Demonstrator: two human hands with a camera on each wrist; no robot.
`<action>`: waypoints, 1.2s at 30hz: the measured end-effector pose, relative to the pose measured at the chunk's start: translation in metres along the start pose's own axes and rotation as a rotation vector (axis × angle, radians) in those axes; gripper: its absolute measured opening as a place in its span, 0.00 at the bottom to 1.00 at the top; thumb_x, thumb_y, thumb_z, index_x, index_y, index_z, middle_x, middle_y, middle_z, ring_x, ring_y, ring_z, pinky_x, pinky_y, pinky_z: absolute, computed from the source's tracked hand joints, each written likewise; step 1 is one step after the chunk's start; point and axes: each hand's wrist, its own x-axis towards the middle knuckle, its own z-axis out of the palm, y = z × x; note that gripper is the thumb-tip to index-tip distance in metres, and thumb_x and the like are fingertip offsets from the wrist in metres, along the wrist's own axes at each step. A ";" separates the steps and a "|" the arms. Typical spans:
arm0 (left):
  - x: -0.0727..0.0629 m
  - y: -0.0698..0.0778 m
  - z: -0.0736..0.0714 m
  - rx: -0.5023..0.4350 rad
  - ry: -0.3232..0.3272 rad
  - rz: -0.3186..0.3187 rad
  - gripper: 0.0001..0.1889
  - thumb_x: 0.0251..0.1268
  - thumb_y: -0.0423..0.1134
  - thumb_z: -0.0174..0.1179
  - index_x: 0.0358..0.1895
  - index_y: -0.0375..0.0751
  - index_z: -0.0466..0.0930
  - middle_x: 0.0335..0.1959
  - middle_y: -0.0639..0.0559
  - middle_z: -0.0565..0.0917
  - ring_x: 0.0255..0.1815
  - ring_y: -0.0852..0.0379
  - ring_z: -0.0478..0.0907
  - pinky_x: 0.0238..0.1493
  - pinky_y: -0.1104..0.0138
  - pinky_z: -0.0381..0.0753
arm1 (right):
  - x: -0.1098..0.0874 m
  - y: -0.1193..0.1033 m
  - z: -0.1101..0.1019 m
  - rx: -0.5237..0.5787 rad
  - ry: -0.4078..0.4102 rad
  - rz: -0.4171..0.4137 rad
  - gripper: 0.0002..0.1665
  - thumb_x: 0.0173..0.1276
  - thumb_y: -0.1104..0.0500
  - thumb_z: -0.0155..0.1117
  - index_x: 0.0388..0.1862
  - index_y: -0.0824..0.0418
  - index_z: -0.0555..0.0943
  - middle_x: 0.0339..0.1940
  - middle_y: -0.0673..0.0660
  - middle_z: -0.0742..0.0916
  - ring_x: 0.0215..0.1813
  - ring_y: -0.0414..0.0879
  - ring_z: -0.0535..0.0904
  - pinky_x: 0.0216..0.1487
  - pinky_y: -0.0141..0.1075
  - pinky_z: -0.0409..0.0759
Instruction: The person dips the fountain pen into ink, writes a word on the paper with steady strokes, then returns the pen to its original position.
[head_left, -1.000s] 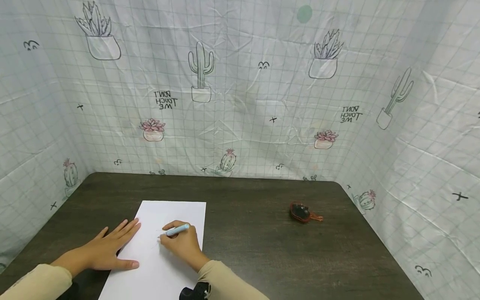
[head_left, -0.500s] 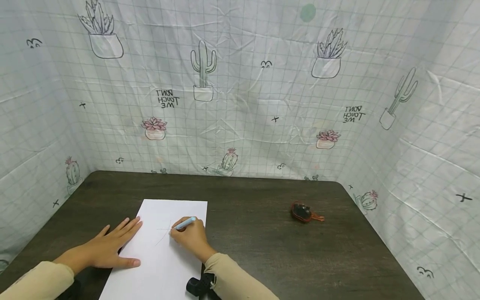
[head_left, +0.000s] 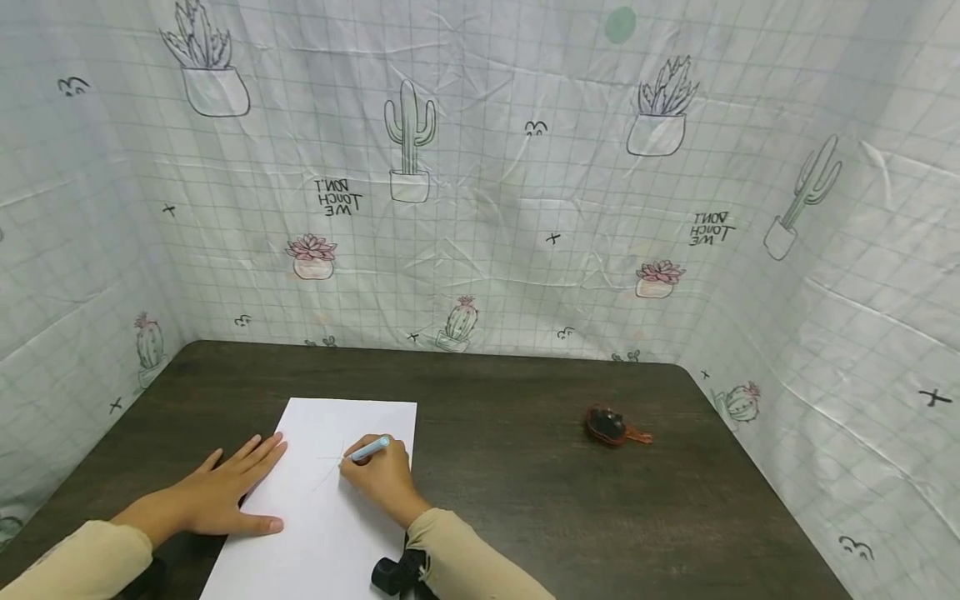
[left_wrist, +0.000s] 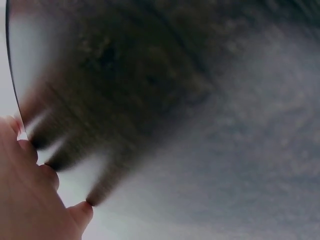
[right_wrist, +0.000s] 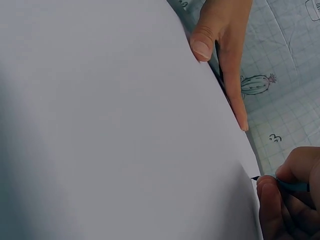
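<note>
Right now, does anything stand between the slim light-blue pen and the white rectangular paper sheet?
Nothing visible does: in the right grip, the light-blue pen points at the white sheet. The left grip rests aside, on the sheet's left edge.

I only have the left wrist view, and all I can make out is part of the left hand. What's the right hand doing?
Observer: The right hand is holding a blue pen over the paper.
Operator: Any marks on that sheet?
Observer: Yes, a few faint lines near the pen's writing end.
Operator: Anything else on the table?
Observer: A small, dark object with a reddish rim lies to the right of the paper; I can't tell what it is.
</note>
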 end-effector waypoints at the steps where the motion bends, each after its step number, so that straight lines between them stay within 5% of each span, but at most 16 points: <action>1: 0.000 0.000 0.000 0.001 0.000 -0.001 0.57 0.49 0.73 0.58 0.76 0.41 0.48 0.78 0.41 0.48 0.75 0.32 0.44 0.59 0.25 0.38 | 0.000 0.000 0.000 -0.001 0.000 -0.006 0.06 0.52 0.65 0.64 0.21 0.55 0.85 0.15 0.43 0.82 0.18 0.27 0.69 0.22 0.22 0.69; 12: 0.002 -0.001 0.001 0.031 0.013 -0.004 0.57 0.48 0.74 0.58 0.76 0.41 0.49 0.77 0.41 0.50 0.75 0.33 0.46 0.59 0.25 0.40 | -0.003 -0.002 -0.002 -0.028 0.026 -0.061 0.07 0.49 0.66 0.64 0.18 0.56 0.84 0.14 0.45 0.83 0.18 0.26 0.68 0.20 0.21 0.68; 36: 0.002 -0.003 0.003 0.044 0.004 -0.021 0.58 0.47 0.75 0.57 0.76 0.42 0.49 0.77 0.41 0.50 0.75 0.32 0.45 0.58 0.24 0.37 | -0.024 -0.006 -0.022 -0.058 -0.070 -0.053 0.06 0.50 0.65 0.66 0.18 0.56 0.85 0.14 0.44 0.84 0.17 0.26 0.68 0.29 0.26 0.67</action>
